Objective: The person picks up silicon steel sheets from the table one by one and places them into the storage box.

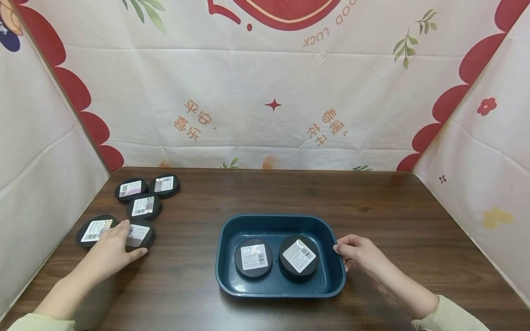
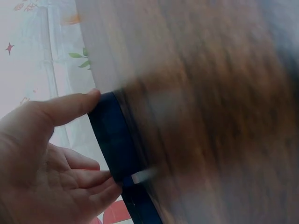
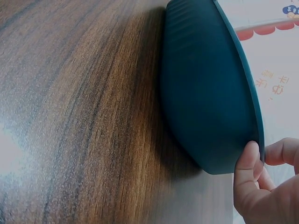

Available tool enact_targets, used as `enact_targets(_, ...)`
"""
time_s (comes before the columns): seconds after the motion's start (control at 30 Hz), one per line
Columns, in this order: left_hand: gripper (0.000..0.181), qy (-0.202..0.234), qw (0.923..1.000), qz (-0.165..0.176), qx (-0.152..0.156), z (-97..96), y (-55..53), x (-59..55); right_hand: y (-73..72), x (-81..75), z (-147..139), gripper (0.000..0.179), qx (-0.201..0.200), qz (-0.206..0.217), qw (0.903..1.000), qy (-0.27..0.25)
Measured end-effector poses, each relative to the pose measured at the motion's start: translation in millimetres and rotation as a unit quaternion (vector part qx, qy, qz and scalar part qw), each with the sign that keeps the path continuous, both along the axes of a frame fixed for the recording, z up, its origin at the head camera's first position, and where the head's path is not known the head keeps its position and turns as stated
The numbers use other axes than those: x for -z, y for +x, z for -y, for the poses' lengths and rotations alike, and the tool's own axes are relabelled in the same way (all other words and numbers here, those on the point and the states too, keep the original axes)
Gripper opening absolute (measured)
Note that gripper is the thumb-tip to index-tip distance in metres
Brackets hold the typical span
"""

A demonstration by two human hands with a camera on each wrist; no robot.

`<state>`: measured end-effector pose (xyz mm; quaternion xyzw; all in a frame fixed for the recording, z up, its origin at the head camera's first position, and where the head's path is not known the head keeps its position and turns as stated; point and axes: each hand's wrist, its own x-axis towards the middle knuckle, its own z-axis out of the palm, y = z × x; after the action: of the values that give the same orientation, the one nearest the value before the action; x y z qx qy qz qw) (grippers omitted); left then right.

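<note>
My left hand [image 1: 108,250] spans a flat black round container with a silver barcode label [image 1: 138,234] at the table's left side. In the left wrist view, the thumb [image 2: 74,106] lies at one side of this black container [image 2: 112,133] and the fingers reach its other side. My right hand [image 1: 359,252] pinches the right rim of a dark teal plastic tray [image 1: 279,294]; the right wrist view shows thumb and fingers on either side of the tray's rim [image 3: 250,84]. Inside the tray lie a black round container [image 1: 253,258] and, right of it, a taller-looking one [image 1: 298,257], both labelled.
Beside my left hand lies another labelled black container [image 1: 96,231]. Behind it sit three more, the nearest [image 1: 144,207] close to the far-left one [image 1: 130,189] and the far-right one [image 1: 164,185]. A printed white cloth [image 1: 248,78] hangs around the brown wooden table [image 1: 190,193].
</note>
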<state>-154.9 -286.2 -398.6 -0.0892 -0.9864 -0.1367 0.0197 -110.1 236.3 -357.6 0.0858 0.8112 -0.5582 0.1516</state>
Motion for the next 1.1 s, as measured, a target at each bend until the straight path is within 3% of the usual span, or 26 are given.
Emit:
enact_targets(0.27, 0.097, 0.031, 0.9987, 0.036, -0.019, 6.6, -2.2, 1.4, 0.0, -0.3, 0.1, 0.027, -0.001, 0.002, 1.0000, 0.000)
enact_targets(0.8, 0.109, 0.042, 0.9962, 0.039, -0.065, 7.2, 1.4, -2.4, -0.1, -1.1, 1.7, 0.027, 0.009, 0.010, 0.9999, 0.004)
enact_targets(1.1, 0.111, 0.054, 0.9933, 0.061, -0.082, 6.0, -0.7, -4.7, -0.7, -1.5, 0.9, 0.027, 0.005, 0.011, 0.9999, 0.008)
